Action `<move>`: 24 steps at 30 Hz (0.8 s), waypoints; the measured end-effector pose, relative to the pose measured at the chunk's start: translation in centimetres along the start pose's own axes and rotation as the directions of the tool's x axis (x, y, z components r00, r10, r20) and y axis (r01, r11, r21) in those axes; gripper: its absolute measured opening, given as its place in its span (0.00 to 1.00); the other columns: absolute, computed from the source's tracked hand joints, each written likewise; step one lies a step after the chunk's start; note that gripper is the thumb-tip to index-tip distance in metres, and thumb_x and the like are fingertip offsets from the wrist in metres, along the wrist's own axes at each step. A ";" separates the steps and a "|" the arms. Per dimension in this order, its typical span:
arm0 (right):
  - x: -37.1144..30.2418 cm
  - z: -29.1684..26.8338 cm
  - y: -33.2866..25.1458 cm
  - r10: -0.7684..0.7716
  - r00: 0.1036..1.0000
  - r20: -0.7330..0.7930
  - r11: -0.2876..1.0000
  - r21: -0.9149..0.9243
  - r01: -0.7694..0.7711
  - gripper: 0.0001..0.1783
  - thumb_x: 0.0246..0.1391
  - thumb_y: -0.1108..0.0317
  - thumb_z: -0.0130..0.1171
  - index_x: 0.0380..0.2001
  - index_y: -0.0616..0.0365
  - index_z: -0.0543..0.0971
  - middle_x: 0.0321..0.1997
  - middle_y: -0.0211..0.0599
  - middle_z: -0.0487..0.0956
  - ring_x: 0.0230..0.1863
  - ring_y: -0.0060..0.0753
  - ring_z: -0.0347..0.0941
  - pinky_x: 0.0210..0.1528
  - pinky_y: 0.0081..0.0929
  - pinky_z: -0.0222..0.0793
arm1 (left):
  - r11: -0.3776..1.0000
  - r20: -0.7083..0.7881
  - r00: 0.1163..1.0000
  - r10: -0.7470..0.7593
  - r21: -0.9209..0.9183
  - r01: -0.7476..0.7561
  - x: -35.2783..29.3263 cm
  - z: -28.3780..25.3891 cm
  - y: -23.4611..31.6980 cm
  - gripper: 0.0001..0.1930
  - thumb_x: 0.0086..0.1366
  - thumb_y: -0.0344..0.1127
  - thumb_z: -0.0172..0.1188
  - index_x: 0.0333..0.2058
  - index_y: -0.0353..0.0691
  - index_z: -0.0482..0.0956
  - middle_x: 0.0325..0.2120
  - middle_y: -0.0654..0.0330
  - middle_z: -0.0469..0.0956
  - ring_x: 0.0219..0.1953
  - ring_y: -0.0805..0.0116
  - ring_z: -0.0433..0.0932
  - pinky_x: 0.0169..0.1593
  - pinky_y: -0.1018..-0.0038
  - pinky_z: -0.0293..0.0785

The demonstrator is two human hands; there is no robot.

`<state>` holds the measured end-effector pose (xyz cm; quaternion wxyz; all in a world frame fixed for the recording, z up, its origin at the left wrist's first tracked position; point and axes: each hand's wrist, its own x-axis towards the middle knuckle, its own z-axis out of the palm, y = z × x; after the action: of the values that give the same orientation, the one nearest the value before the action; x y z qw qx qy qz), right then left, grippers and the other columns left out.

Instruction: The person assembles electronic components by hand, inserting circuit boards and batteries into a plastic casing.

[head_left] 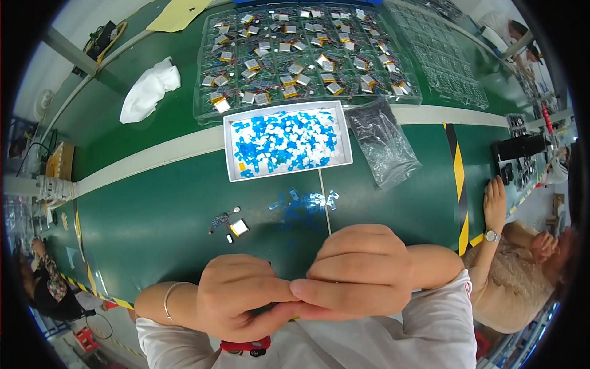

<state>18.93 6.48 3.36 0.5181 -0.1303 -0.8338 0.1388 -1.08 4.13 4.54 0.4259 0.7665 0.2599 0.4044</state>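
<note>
My left hand [243, 295] and my right hand [362, 273] meet close in front of my body, fingers curled and thumbs pressed together. What they pinch is hidden; only a dark bit and a speck of yellow show below the fingers. Beyond my left hand, on the green table, lies a small circuit board [220, 219] with wires. Beside it are a silver battery pouch [239, 227] with a yellow edge and a small black-and-white part [230, 238]. Several blue film pieces [294, 195] are scattered beyond my right hand.
A white box [348, 138] holds many blue and white pieces [289, 138]. Behind it, a clear tray [200, 98] carries wired batteries. A plastic bag with dark contents [384, 141] lies right of the box, a white cloth [150, 91] far left. A co-worker's hand [494, 203] rests at right.
</note>
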 end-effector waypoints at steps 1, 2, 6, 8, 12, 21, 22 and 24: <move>-0.1 0.0 -0.1 0.054 0.999 -0.004 0.997 0.064 -0.054 0.12 0.38 0.72 0.69 0.30 0.62 0.81 0.25 0.34 0.74 0.21 0.27 0.69 0.20 0.19 0.67 | 1.000 0.014 1.000 0.000 0.016 0.000 0.1 0.0 0.1 0.10 0.45 0.25 0.66 0.29 0.34 0.79 0.14 0.60 0.70 0.13 0.67 0.68 0.16 0.75 0.62; -0.1 0.0 -0.2 0.109 0.994 -0.005 0.986 0.127 -0.107 0.13 0.36 0.73 0.69 0.30 0.62 0.81 0.25 0.35 0.75 0.21 0.27 0.70 0.20 0.19 0.68 | 1.000 0.008 1.000 -0.003 0.020 0.002 0.1 0.1 0.1 0.10 0.45 0.25 0.66 0.29 0.34 0.79 0.14 0.60 0.70 0.13 0.67 0.68 0.16 0.75 0.62; 0.1 -0.1 -0.6 0.130 0.991 0.035 0.978 0.158 -0.134 0.13 0.35 0.74 0.70 0.29 0.63 0.80 0.27 0.36 0.75 0.22 0.29 0.71 0.21 0.21 0.70 | 0.989 -0.001 0.999 0.043 0.141 -0.043 0.3 -0.1 0.5 0.09 0.46 0.25 0.65 0.30 0.34 0.79 0.15 0.60 0.71 0.13 0.67 0.69 0.16 0.75 0.64; 0.1 -0.1 -0.5 0.109 0.993 0.043 0.986 0.120 -0.113 0.12 0.36 0.75 0.69 0.29 0.64 0.80 0.29 0.40 0.77 0.24 0.32 0.73 0.24 0.22 0.72 | 0.989 0.018 1.000 0.004 0.150 -0.006 0.6 -0.4 0.8 0.09 0.47 0.25 0.65 0.30 0.34 0.79 0.15 0.59 0.72 0.14 0.67 0.70 0.17 0.75 0.64; 0.3 0.0 0.3 0.041 0.997 0.070 0.995 0.087 -0.047 0.11 0.37 0.76 0.68 0.28 0.64 0.79 0.32 0.43 0.79 0.27 0.35 0.76 0.28 0.25 0.74 | 0.975 0.068 0.974 -0.216 -0.032 0.219 0.4 -0.5 0.1 0.04 0.49 0.24 0.61 0.27 0.34 0.78 0.17 0.57 0.73 0.15 0.64 0.71 0.19 0.76 0.64; -1.7 1.5 2.3 0.708 0.666 0.235 0.410 0.631 -0.659 0.11 0.43 0.87 0.58 0.34 0.68 0.78 0.36 0.45 0.77 0.38 0.32 0.74 0.38 0.25 0.71 | 0.937 -0.092 0.933 -0.348 -0.063 0.344 0.7 0.1 -2.5 0.03 0.55 0.20 0.57 0.27 0.34 0.77 0.18 0.60 0.77 0.19 0.72 0.75 0.23 0.79 0.67; -1.7 1.6 2.4 0.709 0.663 0.240 0.402 0.634 -0.660 0.11 0.43 0.87 0.58 0.34 0.68 0.78 0.36 0.45 0.77 0.38 0.32 0.74 0.38 0.25 0.71 | 0.954 -0.101 0.949 -0.298 -0.003 0.299 0.8 0.1 -2.8 0.03 0.54 0.21 0.57 0.28 0.34 0.77 0.18 0.59 0.77 0.19 0.71 0.75 0.23 0.79 0.67; -1.8 1.6 2.9 0.668 0.699 0.255 0.420 0.646 -0.637 0.12 0.45 0.87 0.57 0.35 0.68 0.78 0.38 0.44 0.76 0.40 0.31 0.74 0.38 0.23 0.71 | 0.964 -0.109 0.961 -0.252 0.059 0.260 0.8 0.1 -3.1 0.03 0.54 0.21 0.58 0.28 0.34 0.77 0.18 0.59 0.77 0.19 0.71 0.75 0.23 0.79 0.67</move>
<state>18.50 8.34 0.13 0.4487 -0.2420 -0.5894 0.6267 -0.73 6.17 2.16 0.4330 0.7201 0.3924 0.3742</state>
